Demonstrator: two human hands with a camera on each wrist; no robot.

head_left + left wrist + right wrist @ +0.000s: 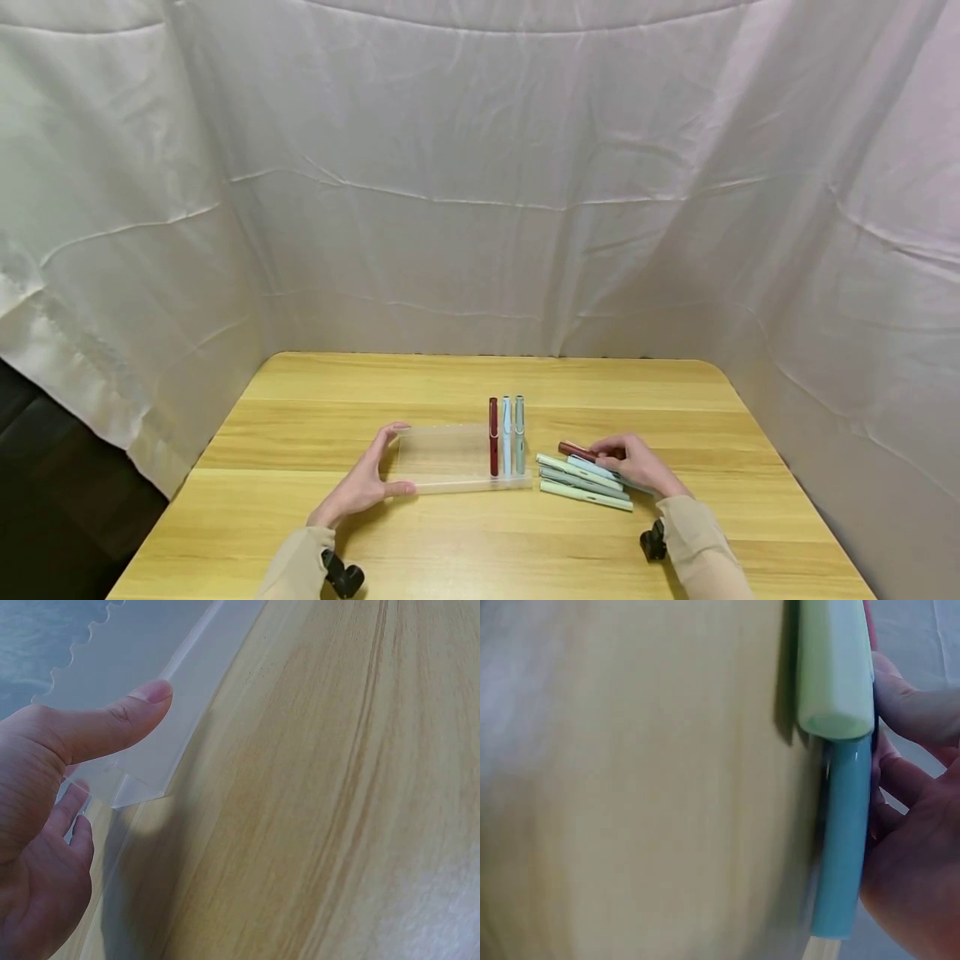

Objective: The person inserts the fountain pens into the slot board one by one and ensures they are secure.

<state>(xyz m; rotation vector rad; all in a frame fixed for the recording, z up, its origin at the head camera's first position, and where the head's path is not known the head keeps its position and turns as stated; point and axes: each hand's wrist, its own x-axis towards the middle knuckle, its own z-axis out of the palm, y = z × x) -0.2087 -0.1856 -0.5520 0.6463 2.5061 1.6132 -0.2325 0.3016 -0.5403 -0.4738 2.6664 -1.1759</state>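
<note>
My left hand grips the left end of a clear plastic pen stand. Its thumb lies on the front strip, with the fingers round the back edge. In the left wrist view a scalloped edge shows on the stand. A dark red pen, a light blue pen and a grey-green pen stand side by side at its right end. My right hand pinches another dark red pen at the back of a loose pile; the fingers partly hide it.
Several pens lie in the pile right of the stand, among them a pale green pen in front and a light blue pen. Under everything is a wooden table, with a pale curtain behind and at both sides.
</note>
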